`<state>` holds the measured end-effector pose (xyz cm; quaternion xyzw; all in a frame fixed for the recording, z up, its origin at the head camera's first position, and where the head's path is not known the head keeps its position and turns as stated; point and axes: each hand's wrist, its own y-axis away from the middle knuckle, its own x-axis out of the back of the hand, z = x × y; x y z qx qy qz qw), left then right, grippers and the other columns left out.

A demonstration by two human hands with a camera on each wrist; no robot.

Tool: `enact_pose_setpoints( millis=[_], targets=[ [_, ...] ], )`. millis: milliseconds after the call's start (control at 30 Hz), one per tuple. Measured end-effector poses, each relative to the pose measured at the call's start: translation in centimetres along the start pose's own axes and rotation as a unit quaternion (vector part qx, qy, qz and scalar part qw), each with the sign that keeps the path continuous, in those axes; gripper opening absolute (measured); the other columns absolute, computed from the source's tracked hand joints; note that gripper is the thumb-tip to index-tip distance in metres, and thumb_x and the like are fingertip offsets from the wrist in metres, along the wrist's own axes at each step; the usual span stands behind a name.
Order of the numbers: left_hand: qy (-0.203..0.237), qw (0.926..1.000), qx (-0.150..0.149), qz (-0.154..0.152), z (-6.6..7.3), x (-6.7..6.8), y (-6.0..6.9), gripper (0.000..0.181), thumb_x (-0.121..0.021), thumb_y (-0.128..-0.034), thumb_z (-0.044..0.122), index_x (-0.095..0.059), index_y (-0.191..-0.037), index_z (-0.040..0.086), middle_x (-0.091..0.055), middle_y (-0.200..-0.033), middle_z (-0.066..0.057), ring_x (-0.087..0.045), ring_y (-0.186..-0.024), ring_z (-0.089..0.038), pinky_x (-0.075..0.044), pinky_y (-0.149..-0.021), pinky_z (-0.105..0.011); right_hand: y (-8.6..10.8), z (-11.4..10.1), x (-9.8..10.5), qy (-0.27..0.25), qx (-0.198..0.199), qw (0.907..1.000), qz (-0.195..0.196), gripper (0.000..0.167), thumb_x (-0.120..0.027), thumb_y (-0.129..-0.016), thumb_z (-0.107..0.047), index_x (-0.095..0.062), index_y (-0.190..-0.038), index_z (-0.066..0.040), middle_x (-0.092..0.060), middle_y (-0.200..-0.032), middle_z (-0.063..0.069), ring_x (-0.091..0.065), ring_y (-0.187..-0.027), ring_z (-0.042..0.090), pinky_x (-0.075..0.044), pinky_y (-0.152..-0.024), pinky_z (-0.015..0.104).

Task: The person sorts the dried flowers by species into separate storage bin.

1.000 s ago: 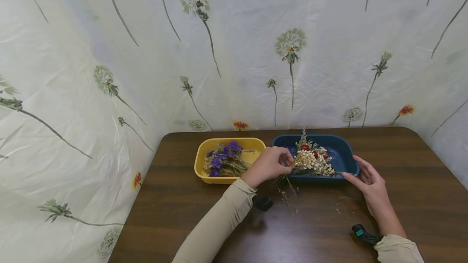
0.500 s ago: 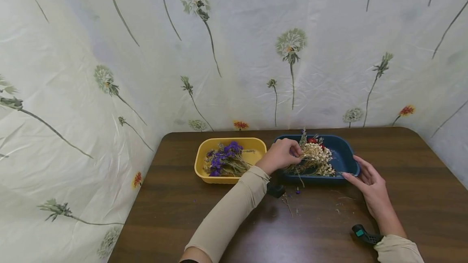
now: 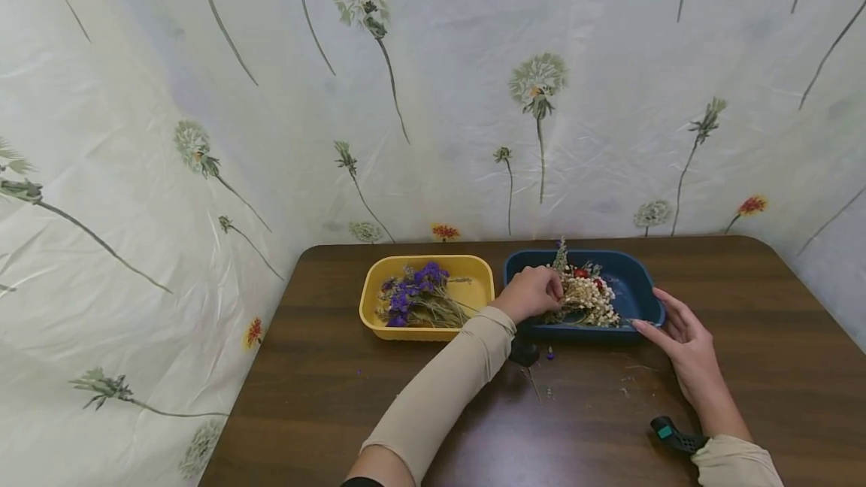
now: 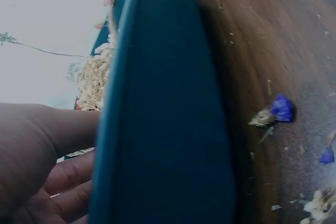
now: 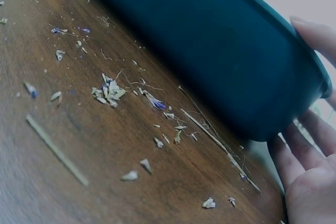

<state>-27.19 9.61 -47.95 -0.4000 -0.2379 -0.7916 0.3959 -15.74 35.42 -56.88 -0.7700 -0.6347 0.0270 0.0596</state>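
My left hand (image 3: pixel 533 293) reaches into the blue tray (image 3: pixel 634 293), its curled fingers at the stem end of a bunch of cream dried flowers (image 3: pixel 585 300). In the left wrist view, the tray's wall (image 4: pixel 168 103) hides the fingertips of that hand (image 4: pixel 31 156). Red flower heads (image 3: pixel 580 273) and a grey-green sprig (image 3: pixel 561 255) show among the cream ones. With thumb at the rim and fingers round the outside of the right end, my right hand (image 3: pixel 688 346) grips the tray; the right wrist view shows this hand (image 5: pixel 310 177) against the tray's corner.
Left of the blue tray stands a yellow tray (image 3: pixel 406 334) with purple dried flowers (image 3: pixel 409 293). Plant scraps, a loose purple flower head (image 4: pixel 282 108) and thin stems (image 5: pixel 220 150) litter the brown table (image 3: pixel 325 397) in front. A flower-patterned cloth (image 3: pixel 433 96) hangs behind.
My left hand has moved right with the cream dried flowers and then lowered into the blue tray. Stems that hung over the front rim no longer show there. The right hand keeps its place.
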Motion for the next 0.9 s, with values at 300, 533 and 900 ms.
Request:
enact_pose_setpoints(
  millis=[300, 533, 900],
  targets=[
    [-0.029, 0.9992, -0.011, 0.024, -0.5, -0.3, 0.6, 0.013, -0.077, -0.0939, 0.021, -0.073, -0.105, 0.016, -0.072, -0.09, 0.01, -0.061, -0.075, 0.001, -0.048, -0.071, -0.013, -0.3, 0.0, -0.2, -0.002, 0.006, 0.9999, -0.008, 0.071, -0.069, -0.099, -0.008, -0.037, -0.162, -0.019, -0.032, -0.168, -0.008, -0.035, -0.147, -0.004, -0.041, -0.092, -0.002],
    [-0.027, 0.9937, -0.063, 0.089, -1.9, 0.7, 3.5, 0.028, -0.074, -0.0967, 0.028, -0.071, -0.123, 0.016, -0.072, -0.118, 0.004, -0.066, -0.111, -0.012, -0.053, -0.094, -0.021, -0.4, -0.1, -0.4, -0.015, 0.021, 0.9997, 0.0, 0.07, -0.068, -0.099, -0.006, -0.037, -0.161, -0.017, -0.04, -0.163, -0.006, -0.041, -0.14, -0.007, -0.041, -0.095, 0.0],
    [-0.136, 0.9644, -0.101, 0.203, -8.8, 4.2, 13.5, 0.056, -0.079, -0.0863, 0.053, -0.068, -0.128, 0.017, -0.064, -0.135, -0.003, -0.05, -0.14, -0.025, -0.042, -0.117, -0.047, 0.7, -4.6, 1.1, 0.3, 0.039, 0.953, -0.004, 0.073, -0.068, -0.1, -0.037, -0.033, -0.164, -0.026, -0.023, -0.173, 0.004, -0.014, -0.163, 0.026, -0.019, -0.126, 0.063]
  ],
)
